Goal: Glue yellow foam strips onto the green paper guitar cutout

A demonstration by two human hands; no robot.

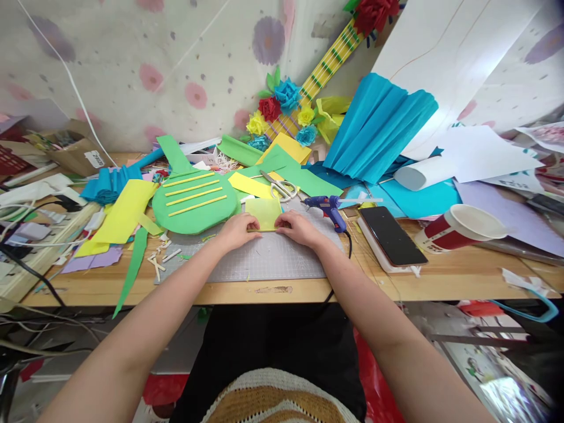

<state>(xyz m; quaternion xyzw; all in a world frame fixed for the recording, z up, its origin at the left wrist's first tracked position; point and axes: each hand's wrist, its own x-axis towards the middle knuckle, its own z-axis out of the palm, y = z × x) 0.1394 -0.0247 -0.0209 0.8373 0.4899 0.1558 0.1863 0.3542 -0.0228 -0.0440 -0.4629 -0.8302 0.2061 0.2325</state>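
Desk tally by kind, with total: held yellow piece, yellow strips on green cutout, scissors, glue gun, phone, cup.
Held yellow piece: 1
Yellow strips: 4
Scissors: 1
Glue gun: 1
Phone: 1
Cup: 1
Total: 9

Mat between hands and front edge of worktop passable; cord on its right. Blocking: green cutout left, glue gun right, scissors toward back edge.

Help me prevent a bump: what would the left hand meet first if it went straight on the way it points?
The left hand points inward at the pale yellow, squarish paper it pinches, so probably meets that first; beyond it, the right hand; depth is unclear.
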